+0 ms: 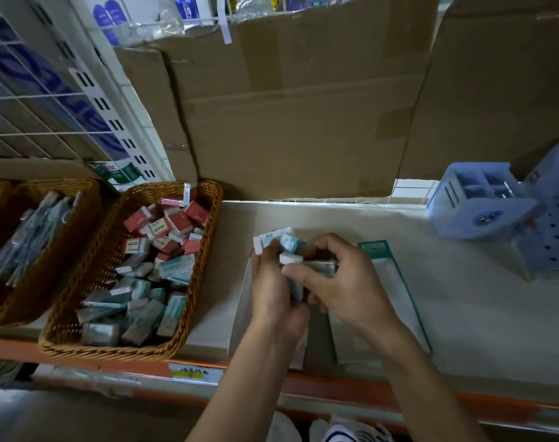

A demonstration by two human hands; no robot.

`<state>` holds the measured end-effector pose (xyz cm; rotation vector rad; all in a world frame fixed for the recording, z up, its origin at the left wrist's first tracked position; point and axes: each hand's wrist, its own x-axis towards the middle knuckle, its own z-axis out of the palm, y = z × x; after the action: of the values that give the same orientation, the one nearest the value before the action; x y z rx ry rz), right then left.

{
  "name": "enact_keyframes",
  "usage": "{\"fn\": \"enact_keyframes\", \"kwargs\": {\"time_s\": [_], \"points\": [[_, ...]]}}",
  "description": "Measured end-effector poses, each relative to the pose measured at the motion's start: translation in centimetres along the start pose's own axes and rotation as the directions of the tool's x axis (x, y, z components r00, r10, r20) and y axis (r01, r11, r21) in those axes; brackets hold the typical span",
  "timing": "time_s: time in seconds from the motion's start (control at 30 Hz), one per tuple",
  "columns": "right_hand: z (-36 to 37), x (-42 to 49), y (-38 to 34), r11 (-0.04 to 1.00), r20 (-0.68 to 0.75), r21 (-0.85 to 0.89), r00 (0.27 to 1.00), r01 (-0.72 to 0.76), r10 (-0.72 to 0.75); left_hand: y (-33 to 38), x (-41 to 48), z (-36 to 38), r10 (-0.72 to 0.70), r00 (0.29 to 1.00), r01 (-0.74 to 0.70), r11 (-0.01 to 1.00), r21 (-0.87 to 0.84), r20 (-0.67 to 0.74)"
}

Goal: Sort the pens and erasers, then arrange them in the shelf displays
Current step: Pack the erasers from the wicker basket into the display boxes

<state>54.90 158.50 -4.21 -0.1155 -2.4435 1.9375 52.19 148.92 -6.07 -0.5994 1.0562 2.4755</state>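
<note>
I see the left hand and right hand gripping with curled fingers several small erasers, probably light and slippery, best pinched on the flat sides

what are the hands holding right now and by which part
The left hand grips a stack of erasers by its sides; the right hand curls round an eraser pack, thumb pressing a white eraser.

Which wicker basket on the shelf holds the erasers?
The right-hand brown wicker basket, heaped with small red and teal boxed erasers; the left-hand wicker basket holds long grey packaged pens instead.
</note>
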Motion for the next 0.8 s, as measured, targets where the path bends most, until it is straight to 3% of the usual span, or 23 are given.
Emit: {"fn": "enact_keyframes", "kwargs": {"time_s": [0.1,0.27,0.43,0.57,0.7,0.8], "points": [[-0.6,-0.2,-0.2,0.979,0.095,0.2,0.995,-0.032,0.013,0.4,0.6,-0.4,-0.007,0.999,0.005,0.999,-0.039,-0.049],[-1.8,-0.3,0.5,0.917,-0.065,0.394,0.994,-0.059,0.092,1.0,1.3,-0.7,0.034,0.986,-0.044,0.997,-0.056,-0.165],[-3.2,-0.1,2.6,0.954,-0.233,0.286,0.96,-0.087,0.157,1.2,1.8,-0.1,0.022,0.988,-0.013,0.998,0.059,-0.155],[-3.7,-0.3,4.8,0.95,-0.23,0.252,0.942,-0.185,0.244,0.9,2.4,0.7,0.037,0.991,-0.02,0.991,0.13,-0.127],[-3.9,-0.2,6.6,0.943,-0.268,-0.21,0.943,-0.259,0.199,0.5,2.9,1.0,0.064,0.993,-0.041,0.977,0.211,-0.103],[-4.0,0.7,6.7,0.927,-0.277,-0.279,0.945,-0.25,0.172,0.5,3.5,0.5,0.055,0.993,-0.031,0.972,0.233,-0.1]]}}
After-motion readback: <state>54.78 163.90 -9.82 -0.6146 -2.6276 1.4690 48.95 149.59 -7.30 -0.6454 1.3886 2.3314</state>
